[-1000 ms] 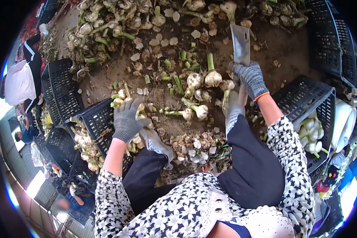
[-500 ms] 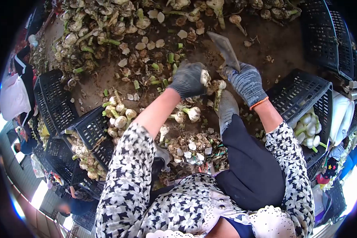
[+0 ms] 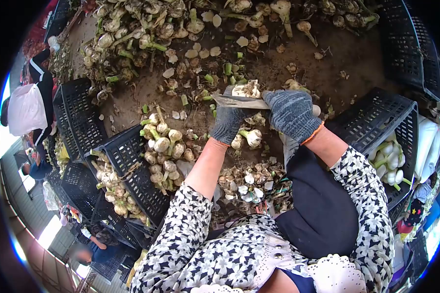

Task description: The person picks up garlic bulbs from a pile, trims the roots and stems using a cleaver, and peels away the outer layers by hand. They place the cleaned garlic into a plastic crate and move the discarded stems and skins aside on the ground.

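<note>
My right hand [image 3: 291,113], in a grey glove with an orange cuff, grips a broad-bladed knife [image 3: 240,101] whose blade points left. My left hand [image 3: 227,122], also gloved, is wrapped round a garlic bulb [image 3: 247,89]; the blade lies across in front of its fingers, hiding part of them. The bulb's pale face shows just above the blade. Loose garlic bulbs [image 3: 252,137] lie on the ground below the hands. A heap of trimmed garlic [image 3: 164,141] sits to the left, beside a black crate.
Untrimmed garlic [image 3: 151,24] is piled along the top. Black crates stand at left [image 3: 132,166] and right [image 3: 371,115], the right one with pale bulbs [image 3: 388,158] inside. Peelings [image 3: 244,183] lie between my legs. Other people [image 3: 95,249] are at the far left.
My left hand went from the heap at left to the middle and now holds a bulb. My right hand brought the knife down and left, its blade turning from upright to nearly level.
</note>
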Available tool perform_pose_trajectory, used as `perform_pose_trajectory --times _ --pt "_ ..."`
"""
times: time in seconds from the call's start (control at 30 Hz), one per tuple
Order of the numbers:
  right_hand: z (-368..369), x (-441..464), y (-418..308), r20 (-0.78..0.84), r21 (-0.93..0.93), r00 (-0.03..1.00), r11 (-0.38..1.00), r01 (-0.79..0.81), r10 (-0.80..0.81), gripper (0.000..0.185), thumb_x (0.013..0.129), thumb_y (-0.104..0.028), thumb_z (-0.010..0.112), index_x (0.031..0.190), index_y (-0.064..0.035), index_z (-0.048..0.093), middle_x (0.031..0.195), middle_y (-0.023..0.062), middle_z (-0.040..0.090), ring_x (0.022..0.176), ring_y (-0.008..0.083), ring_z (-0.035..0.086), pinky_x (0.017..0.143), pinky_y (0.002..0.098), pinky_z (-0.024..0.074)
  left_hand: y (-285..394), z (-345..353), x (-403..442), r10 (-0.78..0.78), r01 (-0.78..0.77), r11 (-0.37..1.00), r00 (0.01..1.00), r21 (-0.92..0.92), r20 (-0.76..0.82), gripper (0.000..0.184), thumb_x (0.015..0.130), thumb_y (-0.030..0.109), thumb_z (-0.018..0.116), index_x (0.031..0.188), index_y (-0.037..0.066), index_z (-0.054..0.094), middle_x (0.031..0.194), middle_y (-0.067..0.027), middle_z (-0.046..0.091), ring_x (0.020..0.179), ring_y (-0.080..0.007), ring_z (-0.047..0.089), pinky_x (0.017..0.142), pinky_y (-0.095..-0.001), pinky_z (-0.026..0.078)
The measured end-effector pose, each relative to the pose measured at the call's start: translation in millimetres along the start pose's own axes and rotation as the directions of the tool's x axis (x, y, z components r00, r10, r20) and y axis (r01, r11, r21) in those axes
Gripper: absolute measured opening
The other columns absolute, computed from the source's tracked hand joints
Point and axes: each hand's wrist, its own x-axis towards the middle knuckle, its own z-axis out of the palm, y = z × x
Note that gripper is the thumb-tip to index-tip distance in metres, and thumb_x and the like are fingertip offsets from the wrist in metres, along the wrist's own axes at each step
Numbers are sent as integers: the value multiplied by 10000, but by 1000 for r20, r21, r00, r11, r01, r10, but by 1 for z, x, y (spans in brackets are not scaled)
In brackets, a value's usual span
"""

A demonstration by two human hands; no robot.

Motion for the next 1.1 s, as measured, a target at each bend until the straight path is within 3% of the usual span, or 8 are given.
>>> perform_pose_trajectory --times 0.43,0.57,0.67,0.8,0.87,0.93,1.0,1.1 --pt "14 24 8 20 -30 998 998 62 -62 257 666 -232 562 887 -103 543 734 81 578 684 231 585 573 365 453 -1 -4 -17 -124 -7 831 972 -556 -198 366 636 126 676 956 14 538 828 -56 588 714 -147 563 650 -250 461" --pt "15 29 72 163 184 838 818 -545 521 228 707 -243 499 757 -52 612 685 161 588 669 289 591 584 381 473 58 -1 -39 -21 -72 893 980 -444 -200 541 588 235 723 1028 38 479 877 -60 552 805 -142 536 688 -266 456" --pt "23 25 18 0 -246 969 939 239 -246 216 726 -226 503 833 -60 591 721 156 591 607 284 574 561 356 459 48 -2 -21 -52 -43 850 985 -525 -166 408 687 178 645 1034 50 474 937 -70 519 834 -146 518 710 -275 451" --pt "74 20 6 106 809 972 550 -206 208 244 721 -220 550 859 -21 583 712 163 589 605 240 582 585 328 462 45 -12 -12 99 -90 995 963 45 -250 396 698 133 567 1070 30 479 980 -74 479 925 -160 470 770 -265 428" --pt "33 26 -4 280 474 949 840 -265 142 256 717 -231 567 887 -40 583 752 149 598 623 239 586 596 325 463 51 -14 -7 47 -30 996 973 80 -225 391 692 108 557 1067 25 482 971 -79 491 921 -171 482 775 -264 432" --pt "27 24 -9 184 382 964 890 -249 191 246 710 -229 574 891 -63 586 777 130 604 634 237 587 594 320 465 49 -15 -13 -194 144 782 981 -606 -18 378 663 134 606 1019 42 522 918 -86 526 852 -178 519 759 -267 447" --pt "34 20 -5 -215 321 975 947 8 65 223 688 -205 573 880 -93 595 775 111 605 635 238 585 574 313 465 36 -21 -11 -287 185 509 957 -841 38 301 650 110 593 936 33 545 914 -77 539 829 -187 531 750 -274 454" --pt "2 20 -16 -124 219 991 973 76 -49 266 676 -193 577 925 -104 596 778 107 605 643 249 585 576 317 468 14 -23 -9 -396 129 339 918 -932 -16 228 656 107 587 865 25 549 881 -83 551 795 -190 538 720 -277 459"
